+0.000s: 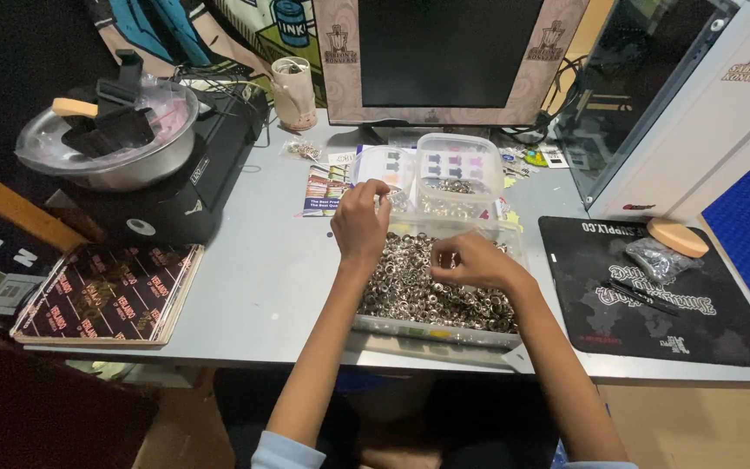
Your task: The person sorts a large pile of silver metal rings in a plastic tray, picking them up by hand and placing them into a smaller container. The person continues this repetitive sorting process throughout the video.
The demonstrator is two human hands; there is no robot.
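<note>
Here, two bare arms reach forward over the near edge of a grey table (pixel 262 287). The right hand (pixel 470 263) rests down in a clear plastic tray (pixel 431 334) full of small shiny metal rings (pixel 418 295). Its fingers are curled down into the pile, but I cannot tell if they pinch a ring. The left hand (pixel 360 221) is just beside it, lifted a little higher over the far left corner of the tray. Its fingertips are pressed together, and what they hold is too small to see.

Well off to the left of the hands, near the table edge, lies a flat dark booklet (pixel 110 291) with rows of red and pale print. Off to the right lies a black mat (pixel 653 304) with white lettering, and on it sit a small clear bag (pixel 660 259) and a round tan disc (pixel 677 236).

Just past the left hand stand two small clear tubs (pixel 457 174) with coloured shapes showing through, and a bright flyer (pixel 323 189) lies flat beside them. Farther left, a silver bowl (pixel 110 139) sits on a black machine (pixel 184 191). At the back stand a pale cup (pixel 294 91), a dark screen (pixel 444 56) in a patterned frame, and a white computer case (pixel 696 113) with a glass side.
</note>
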